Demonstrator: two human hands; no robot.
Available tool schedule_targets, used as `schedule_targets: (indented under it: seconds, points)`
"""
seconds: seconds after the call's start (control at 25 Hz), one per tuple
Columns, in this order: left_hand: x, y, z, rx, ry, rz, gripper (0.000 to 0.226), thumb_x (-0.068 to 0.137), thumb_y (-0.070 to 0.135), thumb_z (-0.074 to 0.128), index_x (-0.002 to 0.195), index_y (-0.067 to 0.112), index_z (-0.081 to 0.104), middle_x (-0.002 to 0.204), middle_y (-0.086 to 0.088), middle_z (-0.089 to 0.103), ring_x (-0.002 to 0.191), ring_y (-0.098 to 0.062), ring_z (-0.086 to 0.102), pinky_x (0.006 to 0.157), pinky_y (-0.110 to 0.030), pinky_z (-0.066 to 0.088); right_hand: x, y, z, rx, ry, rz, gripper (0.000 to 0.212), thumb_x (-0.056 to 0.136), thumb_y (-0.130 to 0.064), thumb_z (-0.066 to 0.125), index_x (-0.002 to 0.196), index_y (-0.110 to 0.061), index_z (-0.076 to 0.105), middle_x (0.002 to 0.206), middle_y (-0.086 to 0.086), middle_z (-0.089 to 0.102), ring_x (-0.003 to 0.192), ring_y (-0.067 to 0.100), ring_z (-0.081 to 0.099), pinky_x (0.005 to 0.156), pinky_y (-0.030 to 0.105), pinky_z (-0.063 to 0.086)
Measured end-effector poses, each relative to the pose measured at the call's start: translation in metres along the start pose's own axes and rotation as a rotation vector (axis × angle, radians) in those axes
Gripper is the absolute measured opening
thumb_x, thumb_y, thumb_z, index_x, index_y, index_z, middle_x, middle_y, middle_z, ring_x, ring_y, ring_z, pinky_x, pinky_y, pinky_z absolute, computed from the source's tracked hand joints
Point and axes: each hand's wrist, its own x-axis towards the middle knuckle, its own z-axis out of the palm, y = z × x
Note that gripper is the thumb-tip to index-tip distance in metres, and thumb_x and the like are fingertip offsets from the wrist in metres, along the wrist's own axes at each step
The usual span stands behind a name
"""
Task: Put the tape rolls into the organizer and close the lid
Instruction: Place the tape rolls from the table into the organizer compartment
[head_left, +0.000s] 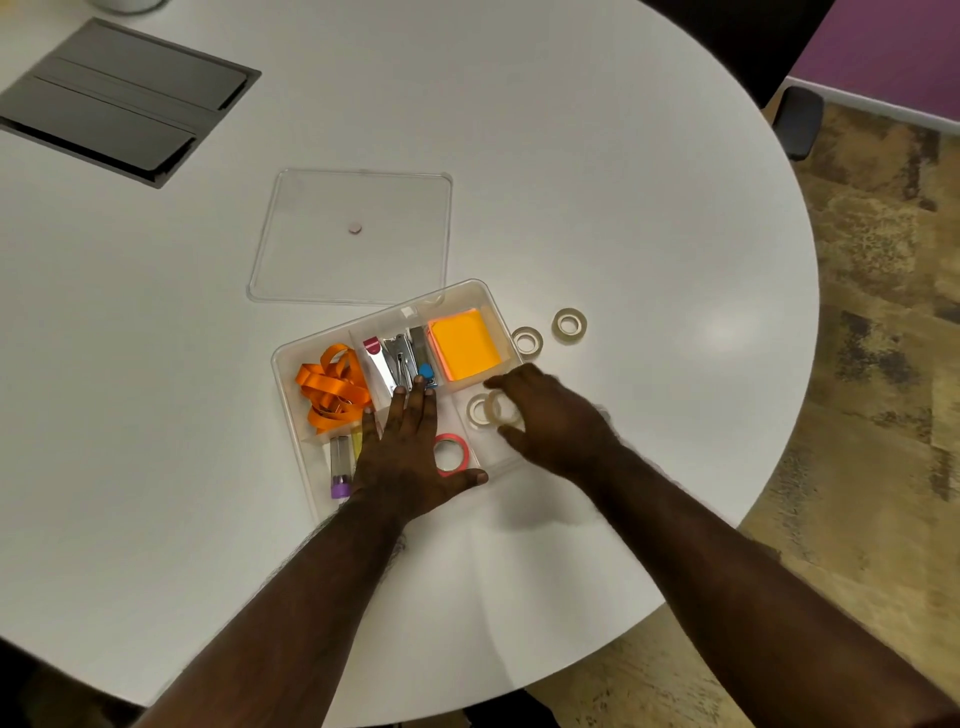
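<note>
A clear compartment organizer (291, 353) sits open on the white round table. My left hand (402, 452) lies flat on its middle, fingers spread, holding nothing. My right hand (556, 415) grips a clear tape roll (503, 409) between thumb and forefinger over the front right compartment, beside another clear roll (475, 410) inside it. A pink tape roll (451, 454) lies in the organizer by my left thumb. Two more clear tape rolls (528, 343) (570, 325) lie on the table right of the organizer. The clear lid (311, 260) lies flat behind it.
The organizer also holds an orange lanyard (332, 389), metal staplers (397, 358), orange sticky notes (465, 343) and a purple-capped tube (341, 467). A grey hatch panel (119, 98) is set in the table at far left. The table's curved edge runs along the right, near a black chair arm (797, 122).
</note>
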Motion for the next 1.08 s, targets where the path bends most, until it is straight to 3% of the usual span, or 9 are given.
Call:
schedule_targets:
  seconds: [0.16, 0.4, 0.48, 0.56, 0.64, 0.68, 0.88, 0.96, 1.08]
  points:
    - [0.000, 0.002, -0.001, 0.029, -0.019, -0.008, 0.141, 0.041, 0.102, -0.003, 0.154, 0.017, -0.007, 0.163, -0.004, -0.011, 0.149, -0.027, -0.011, 0.118, -0.059, 0.001, 0.013, -0.015, 0.024, -0.200, -0.228, 0.162, 0.048, 0.084, -0.021, 0.069, 0.129, -0.015, 0.052, 0.127, 0.010, 0.055, 0.104, 0.028, 0.063, 0.084, 0.039, 0.056]
    - [0.000, 0.001, -0.001, 0.026, -0.032, -0.001, 0.140, 0.042, 0.102, -0.002, 0.153, 0.017, -0.009, 0.162, -0.005, -0.013, 0.149, -0.027, -0.012, 0.118, -0.058, -0.002, 0.029, -0.018, 0.031, -0.279, -0.263, 0.196, 0.030, 0.086, -0.020, 0.068, 0.114, -0.009, 0.062, 0.114, 0.010, 0.065, 0.101, 0.025, 0.066, 0.082, 0.034, 0.053]
    - [-0.001, -0.001, 0.002, -0.006, 0.007, 0.020, 0.136, 0.050, 0.101, 0.009, 0.154, 0.015, -0.001, 0.163, -0.007, -0.004, 0.149, -0.028, -0.006, 0.117, -0.061, 0.003, 0.038, -0.013, 0.022, -0.160, -0.181, 0.182, 0.029, 0.088, -0.022, 0.064, 0.115, -0.013, 0.062, 0.113, 0.008, 0.068, 0.101, 0.023, 0.065, 0.084, 0.033, 0.052]
    - [-0.001, -0.003, 0.004, -0.022, 0.029, 0.043, 0.131, 0.056, 0.100, 0.016, 0.155, 0.013, 0.005, 0.163, -0.008, 0.003, 0.149, -0.030, -0.001, 0.116, -0.064, 0.009, 0.052, 0.003, 0.003, -0.001, 0.058, 0.210, 0.024, 0.089, -0.021, 0.058, 0.112, -0.019, 0.064, 0.107, 0.007, 0.070, 0.096, 0.023, 0.066, 0.081, 0.032, 0.051]
    - [0.000, -0.003, 0.004, -0.026, 0.000, 0.023, 0.132, 0.054, 0.100, 0.015, 0.154, 0.016, -0.003, 0.162, -0.003, -0.008, 0.148, -0.026, -0.009, 0.117, -0.062, 0.005, 0.066, 0.031, -0.014, 0.063, 0.290, 0.286, 0.025, 0.088, -0.015, 0.053, 0.109, -0.023, 0.064, 0.106, 0.007, 0.066, 0.095, 0.026, 0.065, 0.081, 0.035, 0.053]
    - [0.001, -0.003, 0.004, -0.019, -0.015, 0.007, 0.133, 0.052, 0.101, 0.014, 0.153, 0.018, -0.009, 0.160, -0.001, -0.016, 0.147, -0.024, -0.015, 0.118, -0.060, 0.001, 0.071, 0.047, -0.018, 0.039, 0.308, 0.338, 0.029, 0.088, -0.013, 0.050, 0.112, -0.024, 0.063, 0.111, 0.008, 0.063, 0.099, 0.029, 0.063, 0.083, 0.038, 0.053]
    - [0.003, -0.003, 0.003, -0.020, -0.045, -0.024, 0.131, 0.054, 0.100, 0.019, 0.149, 0.020, -0.022, 0.153, 0.004, -0.030, 0.146, -0.022, -0.023, 0.115, -0.054, -0.011, 0.084, 0.104, -0.004, -0.238, -0.033, 0.441, 0.052, 0.093, -0.015, 0.049, 0.143, -0.020, 0.039, 0.156, 0.011, 0.030, 0.132, 0.038, 0.041, 0.103, 0.052, 0.042]
    - [0.003, -0.004, 0.004, -0.022, -0.034, -0.022, 0.128, 0.058, 0.097, 0.027, 0.148, 0.020, -0.024, 0.154, 0.004, -0.030, 0.145, -0.021, -0.024, 0.114, -0.053, -0.012, 0.087, 0.111, -0.003, -0.256, -0.135, 0.449, 0.060, 0.094, -0.016, 0.048, 0.149, -0.026, 0.028, 0.162, 0.004, 0.016, 0.137, 0.036, 0.034, 0.104, 0.051, 0.041]
    - [0.003, -0.004, 0.003, -0.031, -0.039, -0.020, 0.126, 0.061, 0.094, 0.032, 0.144, 0.021, -0.028, 0.152, 0.005, -0.031, 0.145, -0.021, -0.025, 0.114, -0.053, -0.013, 0.084, 0.108, 0.001, -0.352, -0.056, 0.395, 0.050, 0.093, -0.016, 0.049, 0.142, -0.022, 0.039, 0.149, 0.008, 0.037, 0.120, 0.036, 0.049, 0.088, 0.047, 0.051]
